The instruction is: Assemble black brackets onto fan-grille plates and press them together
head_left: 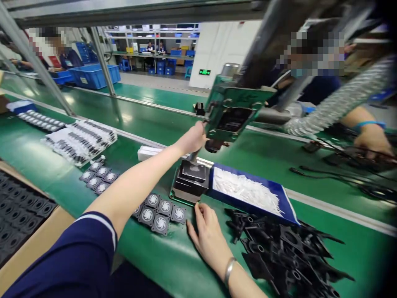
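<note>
The left hand (194, 138) was closed tight on the left side of the green press (231, 109), above the black fixture (190, 178). The right hand (207, 236) lay loosely open on the green belt (161, 256), holding nothing, fingertips just beside the fixture's near edge. Small fan units (161, 213) sat to the left. A blue tray (288, 211) of white pieces and a pile of black frames (288, 252) lay to the right.

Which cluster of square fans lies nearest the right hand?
The cluster by the press base, just left of the right hand; the other lies farther left, past the forearm.
</note>
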Demonstrator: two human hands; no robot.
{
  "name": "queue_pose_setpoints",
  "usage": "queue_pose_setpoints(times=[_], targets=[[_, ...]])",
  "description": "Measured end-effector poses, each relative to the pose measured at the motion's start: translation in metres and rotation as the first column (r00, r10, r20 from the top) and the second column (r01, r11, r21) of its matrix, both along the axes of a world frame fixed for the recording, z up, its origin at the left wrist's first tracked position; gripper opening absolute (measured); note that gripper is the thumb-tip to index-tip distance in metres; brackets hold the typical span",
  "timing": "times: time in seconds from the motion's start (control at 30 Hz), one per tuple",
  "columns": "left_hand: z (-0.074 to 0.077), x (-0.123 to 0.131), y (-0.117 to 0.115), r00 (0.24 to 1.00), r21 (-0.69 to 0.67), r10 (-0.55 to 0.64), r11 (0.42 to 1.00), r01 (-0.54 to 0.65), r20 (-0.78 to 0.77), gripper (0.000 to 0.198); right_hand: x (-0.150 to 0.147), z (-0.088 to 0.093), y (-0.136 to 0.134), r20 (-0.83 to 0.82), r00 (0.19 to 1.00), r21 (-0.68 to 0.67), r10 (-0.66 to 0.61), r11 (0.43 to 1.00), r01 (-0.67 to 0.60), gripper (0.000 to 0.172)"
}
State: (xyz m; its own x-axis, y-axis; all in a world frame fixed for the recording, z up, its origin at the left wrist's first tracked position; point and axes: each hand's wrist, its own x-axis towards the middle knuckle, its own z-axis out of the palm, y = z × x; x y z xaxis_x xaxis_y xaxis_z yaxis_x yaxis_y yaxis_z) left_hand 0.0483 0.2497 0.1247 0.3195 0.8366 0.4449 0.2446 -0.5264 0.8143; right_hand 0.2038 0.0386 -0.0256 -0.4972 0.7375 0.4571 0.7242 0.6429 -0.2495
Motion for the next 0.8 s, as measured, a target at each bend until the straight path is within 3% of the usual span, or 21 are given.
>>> queue_pose_setpoints(times=[0.13,0.27,0.33,0.47,0.57,0.63,0.8], targets=[[-0.006,-0.007,0.003,0.997,-0.105,0.038,0.994,-0.044,-0.060,0.026,0.002,-0.005,0.001,-0.005,1.000,0.000,0.019,1.000,-0.019,0.053],[-0.019,-0.048,-0.013,0.991,-0.217,0.060,0.972,-0.084,-0.116,0.040,0.005,-0.010,0.004,-0.047,0.998,0.009,0.031,1.000,-0.030,0.051],[-0.030,-0.075,-0.033,0.989,-0.276,0.006,0.960,-0.047,-0.145,0.051,0.005,-0.011,0.005,-0.062,0.997,0.010,0.034,0.999,-0.034,0.050],[-0.052,-0.105,-0.077,0.949,-0.389,-0.239,0.910,0.145,-0.206,0.075,0.004,-0.005,0.005,-0.080,0.996,0.004,0.026,1.000,-0.026,0.048],[-0.066,-0.103,-0.096,0.914,-0.389,-0.322,0.897,0.210,-0.248,0.095,0.003,0.002,0.004,-0.112,0.994,-0.020,0.014,1.000,-0.016,0.048],[-0.074,-0.096,-0.098,0.921,-0.327,-0.224,0.938,0.116,-0.317,0.100,0.003,0.007,0.004,-0.137,0.991,-0.049,0.002,0.999,-0.009,0.048],[-0.080,-0.082,-0.089,0.890,-0.210,-0.104,0.978,0.010,-0.445,0.086,0.007,0.013,0.008,-0.181,0.983,-0.150,-0.029,0.989,0.001,0.046]])
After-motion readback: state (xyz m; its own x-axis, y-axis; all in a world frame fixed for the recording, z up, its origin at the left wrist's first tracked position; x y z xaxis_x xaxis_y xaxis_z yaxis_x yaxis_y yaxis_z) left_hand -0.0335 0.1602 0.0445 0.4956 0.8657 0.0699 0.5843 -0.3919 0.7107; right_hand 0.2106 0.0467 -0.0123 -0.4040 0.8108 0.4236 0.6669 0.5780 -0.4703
